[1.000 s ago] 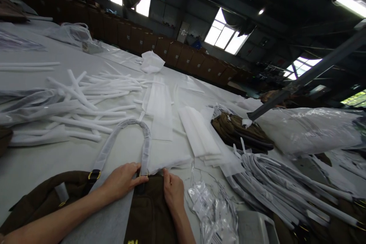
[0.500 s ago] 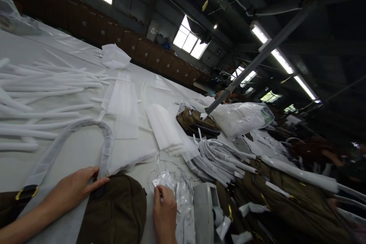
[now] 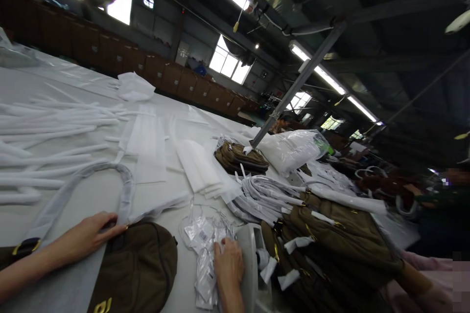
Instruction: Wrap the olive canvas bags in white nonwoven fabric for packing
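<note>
My left hand is closed round the lower end of a wrapped bag strap, where it meets a dark olive fabric bag. The strap loops up over the white table, covered in pale wrapping, and a gold-and-black buckle shows by my wrist. My right hand lies on a heap of small clear plastic packets with labels and thin strings. Its fingers are bent down into the heap, and whatever they pinch is hidden.
Beside my right hand stands a grey tape dispenser-like device. More olive bags are piled to the right, below grey wrapped straps. White foam tubes and foam sheets lie across the table. A co-worker is at far right.
My right hand has shifted right over the packets, away from the one it was touching. My left hand keeps its place on the strap. The view has turned slightly right.
</note>
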Action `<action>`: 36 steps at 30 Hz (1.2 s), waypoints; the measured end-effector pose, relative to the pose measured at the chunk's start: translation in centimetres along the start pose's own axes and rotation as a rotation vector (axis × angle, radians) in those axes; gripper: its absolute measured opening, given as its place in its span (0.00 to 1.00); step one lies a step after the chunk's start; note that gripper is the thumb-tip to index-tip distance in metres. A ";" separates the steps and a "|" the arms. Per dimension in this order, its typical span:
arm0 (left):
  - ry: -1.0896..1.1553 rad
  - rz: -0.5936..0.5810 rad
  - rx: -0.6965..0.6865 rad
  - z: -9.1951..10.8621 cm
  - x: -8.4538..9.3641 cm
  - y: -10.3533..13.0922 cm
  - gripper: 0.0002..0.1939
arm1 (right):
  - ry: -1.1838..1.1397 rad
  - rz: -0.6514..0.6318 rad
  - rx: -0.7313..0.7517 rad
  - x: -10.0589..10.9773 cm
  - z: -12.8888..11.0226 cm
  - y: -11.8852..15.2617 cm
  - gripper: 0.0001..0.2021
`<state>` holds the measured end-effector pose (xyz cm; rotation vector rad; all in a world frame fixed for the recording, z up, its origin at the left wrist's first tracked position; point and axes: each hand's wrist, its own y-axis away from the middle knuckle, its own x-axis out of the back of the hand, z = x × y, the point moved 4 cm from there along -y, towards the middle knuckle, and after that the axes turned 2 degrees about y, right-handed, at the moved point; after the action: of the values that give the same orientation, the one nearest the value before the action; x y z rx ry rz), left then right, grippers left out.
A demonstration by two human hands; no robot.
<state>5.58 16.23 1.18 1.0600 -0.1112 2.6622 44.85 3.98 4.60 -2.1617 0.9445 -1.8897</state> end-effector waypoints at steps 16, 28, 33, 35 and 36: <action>0.323 -0.182 -0.190 16.7 -1.1 3.4 0.23 | -0.984 -0.048 -0.336 2.4 1.4 0.4 0.18; 0.360 -0.098 -0.359 24.3 -5.6 -0.2 0.15 | -0.923 -0.018 -0.170 7.2 -0.4 -1.1 0.17; 0.384 -0.045 -0.398 24.9 -5.0 -0.8 0.17 | -1.057 0.092 -0.228 8.4 0.2 -3.2 0.19; 0.401 -0.040 -0.433 25.7 -4.1 -1.0 0.18 | -1.086 0.130 -0.233 9.3 0.0 -4.1 0.20; 0.415 -0.048 -0.457 26.2 -3.7 -1.1 0.20 | -1.105 0.129 -0.227 9.8 -0.1 -4.5 0.19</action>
<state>25.78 11.96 17.73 0.3588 -0.5660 2.5669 46.64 2.49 15.13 -2.5952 0.9708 -0.3274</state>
